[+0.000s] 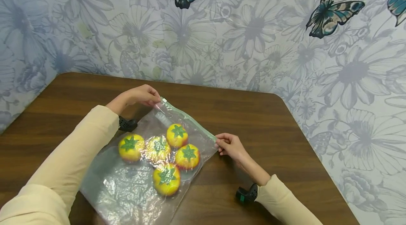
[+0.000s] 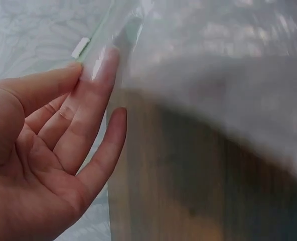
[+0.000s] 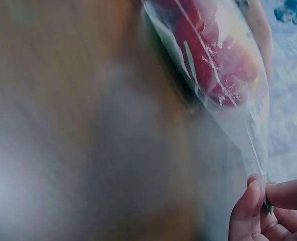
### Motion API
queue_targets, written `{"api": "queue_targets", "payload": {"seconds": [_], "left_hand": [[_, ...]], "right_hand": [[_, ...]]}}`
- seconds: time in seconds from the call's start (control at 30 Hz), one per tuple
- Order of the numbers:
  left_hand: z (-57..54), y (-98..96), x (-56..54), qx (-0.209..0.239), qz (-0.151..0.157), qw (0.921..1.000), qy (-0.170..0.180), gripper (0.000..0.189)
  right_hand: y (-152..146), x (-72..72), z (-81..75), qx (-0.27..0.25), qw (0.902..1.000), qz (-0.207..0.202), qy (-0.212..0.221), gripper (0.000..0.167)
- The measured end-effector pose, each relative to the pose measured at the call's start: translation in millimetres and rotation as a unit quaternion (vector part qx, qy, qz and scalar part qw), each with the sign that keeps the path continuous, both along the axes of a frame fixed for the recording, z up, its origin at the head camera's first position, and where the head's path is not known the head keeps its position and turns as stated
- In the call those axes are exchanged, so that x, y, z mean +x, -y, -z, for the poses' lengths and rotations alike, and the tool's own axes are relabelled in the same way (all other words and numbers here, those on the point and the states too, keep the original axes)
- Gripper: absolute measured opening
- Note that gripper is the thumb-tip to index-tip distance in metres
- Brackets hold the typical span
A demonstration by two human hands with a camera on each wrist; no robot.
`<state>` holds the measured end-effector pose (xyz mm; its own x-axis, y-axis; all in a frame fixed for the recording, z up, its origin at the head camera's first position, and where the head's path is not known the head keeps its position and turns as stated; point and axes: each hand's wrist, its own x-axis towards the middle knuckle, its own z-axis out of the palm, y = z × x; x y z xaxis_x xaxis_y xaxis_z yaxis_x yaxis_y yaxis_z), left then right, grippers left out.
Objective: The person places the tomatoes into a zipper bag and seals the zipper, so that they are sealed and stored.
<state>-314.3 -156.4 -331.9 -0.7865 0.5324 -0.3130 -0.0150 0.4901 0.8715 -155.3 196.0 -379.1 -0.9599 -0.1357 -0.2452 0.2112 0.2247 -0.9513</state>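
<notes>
A clear zip bag [image 1: 127, 182] with a green seal strip along its top edge lies slanted over the table. Inside it are several yellow-and-red round fruits [image 1: 166, 180] with green star-shaped tops, perhaps toy persimmons or tomatoes. My left hand [image 1: 141, 95] pinches the bag's upper left corner, close to the white slider [image 1: 164, 100]. At the other end of the strip, my right hand [image 1: 231, 146] pinches the upper right corner between thumb and fingers. In the right wrist view the fruits' red undersides [image 3: 208, 60] show through the plastic.
The brown wooden table [image 1: 253, 119] has rounded far corners. Behind it hangs a floral cloth or wallpaper [image 1: 253, 27] with butterflies. A black wrist camera band [image 1: 247, 194] sits on the right wrist, another [image 1: 128, 124] on the left.
</notes>
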Motion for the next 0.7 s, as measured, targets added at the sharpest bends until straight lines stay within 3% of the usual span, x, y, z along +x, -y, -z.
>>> {"api": "queue_targets", "payload": {"seconds": [0.17,0.37,0.53,0.7], "left_hand": [[4.5,11.2,6.8,0.031,-0.004,0.9995,0.005,0.027],[13.9,21.0,18.9,0.044,-0.037,0.9983,0.0,0.031],[17.4,26.8,30.9,0.077,-0.077,0.994,-0.009,0.033],[13.3,33.1,40.0,0.111,-0.111,0.9872,-0.025,0.032]], "right_hand": [[-8,-24.8,-5.6,0.029,0.9985,0.035,-0.031,0.025],[-11,-47.5,-9.3,0.006,0.9958,0.088,-0.025,0.028],[-7,-56.7,-11.0,-0.02,0.9939,0.105,-0.026,0.029],[-4,-59.9,-18.0,-0.049,0.9899,0.121,-0.055,0.031]]}}
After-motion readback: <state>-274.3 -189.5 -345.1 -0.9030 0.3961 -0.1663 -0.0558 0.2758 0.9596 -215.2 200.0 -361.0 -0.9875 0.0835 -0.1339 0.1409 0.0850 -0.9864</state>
